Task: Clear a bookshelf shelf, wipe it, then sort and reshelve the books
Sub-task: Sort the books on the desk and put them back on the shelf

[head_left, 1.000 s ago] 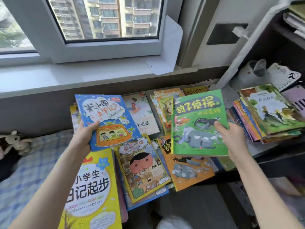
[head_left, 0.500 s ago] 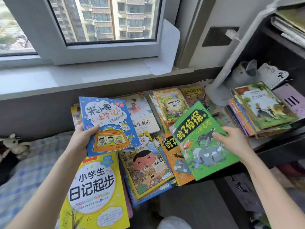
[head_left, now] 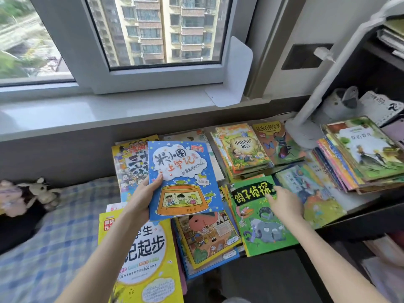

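Left hand [head_left: 142, 200] grips the blue book [head_left: 185, 178] by its left edge, thumb on the cover, holding it up over the spread of books, while the right hand [head_left: 284, 204] lies palm-down, fingers stretched flat on the green book [head_left: 262, 228], grasping nothing. That green book lies face-up on other books on the surface [head_left: 360, 201], just beside the cartoon book [head_left: 207, 237]. The yellow book [head_left: 142, 259] sits lower left, and a pile [head_left: 360, 154] stands far right.
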Available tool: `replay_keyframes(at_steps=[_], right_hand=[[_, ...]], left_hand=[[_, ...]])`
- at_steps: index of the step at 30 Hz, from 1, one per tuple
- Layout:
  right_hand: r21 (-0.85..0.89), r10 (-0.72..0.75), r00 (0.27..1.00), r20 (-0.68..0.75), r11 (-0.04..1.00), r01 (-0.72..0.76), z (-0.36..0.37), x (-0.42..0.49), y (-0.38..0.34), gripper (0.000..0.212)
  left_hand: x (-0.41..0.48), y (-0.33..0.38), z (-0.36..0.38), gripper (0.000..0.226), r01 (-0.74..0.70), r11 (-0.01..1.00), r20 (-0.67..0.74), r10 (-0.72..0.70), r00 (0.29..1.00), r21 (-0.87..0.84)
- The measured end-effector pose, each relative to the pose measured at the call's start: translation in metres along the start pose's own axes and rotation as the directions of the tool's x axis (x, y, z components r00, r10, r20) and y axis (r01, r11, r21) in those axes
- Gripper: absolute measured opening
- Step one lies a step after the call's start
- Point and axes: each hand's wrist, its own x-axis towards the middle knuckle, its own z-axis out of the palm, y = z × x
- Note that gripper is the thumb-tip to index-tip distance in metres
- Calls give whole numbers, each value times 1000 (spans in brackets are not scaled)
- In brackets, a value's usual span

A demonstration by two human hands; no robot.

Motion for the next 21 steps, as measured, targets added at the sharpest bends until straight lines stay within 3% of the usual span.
replay_keyframes(at_steps=[2,3,5,7,10,14,21], right_hand=[[425,-119,984,132,903,52,-10,-14,-32,61],[623,-177,956,234,782,-8,-15,-23,-47,70],[795,-275,866,417,572,-201,-21,-39,-70,72],[838,-315,825,469,454,-303,-18,-44,-81,44],[887,-246,881,404,339,-312,-7,-41,-81,40],[912,-198,909,367,267,-310,-10,-36,-64,7],[959,-152,950,274,124,-256,-23,-19,-43,10]], left_hand=[[-2,-2,6,17,18,1000,20,-18,1000,-4],[-4,-3,10,18,28,1000,41,-28,999,-1],[-7,-7,20,21,51,999,95,-52,994,11],[-8,-11,28,19,74,997,133,-77,988,23],[-5,-15,34,19,96,995,174,-100,980,36],[3,-19,42,21,115,992,213,-125,969,57],[12,-11,78,15,89,973,350,-162,923,214]])
